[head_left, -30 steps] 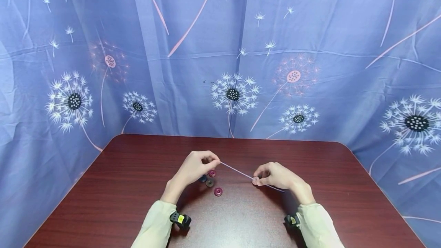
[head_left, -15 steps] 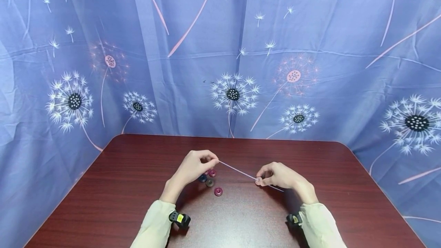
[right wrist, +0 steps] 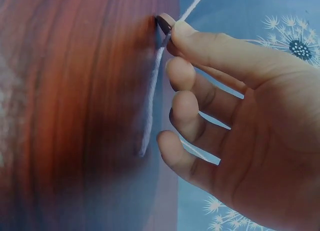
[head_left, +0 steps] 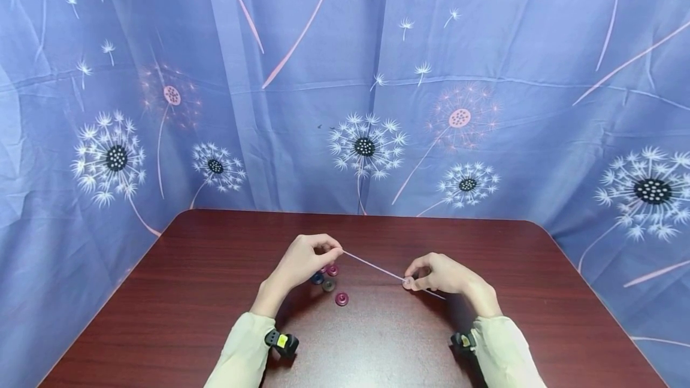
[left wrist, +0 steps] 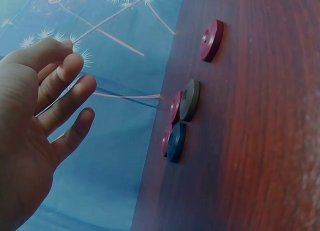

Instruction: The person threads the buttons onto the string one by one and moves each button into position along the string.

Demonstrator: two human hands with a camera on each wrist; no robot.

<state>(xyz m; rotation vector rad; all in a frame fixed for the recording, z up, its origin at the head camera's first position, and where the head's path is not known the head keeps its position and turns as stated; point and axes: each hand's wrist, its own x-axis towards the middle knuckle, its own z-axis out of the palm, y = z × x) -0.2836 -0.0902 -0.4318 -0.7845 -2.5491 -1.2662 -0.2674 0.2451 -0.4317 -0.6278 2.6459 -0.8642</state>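
Note:
A thin pale string (head_left: 372,264) stretches taut between my two hands above the table. My left hand (head_left: 303,261) pinches one end of it between thumb and index finger, the other fingers loosely bent. Lower and to the right, my right hand (head_left: 447,275) pinches a pinkish button (head_left: 407,283) by its edge. The string appears to run through this button, and its free end (right wrist: 148,106) hangs below the thumb in the right wrist view. Part of the button is hidden by the fingertips.
Beside my left hand lie several loose buttons: a dark red button (head_left: 342,299) nearest me, an olive button (head_left: 329,285), a blue button (left wrist: 176,143) and more red ones close behind. They rest on a reddish-brown wooden table (head_left: 215,298). A blue dandelion-print curtain (head_left: 302,154) hangs behind.
My right hand has shifted slightly to the right with the button, lengthening the string between the hands and shortening the tail beyond it. My left hand has barely moved.

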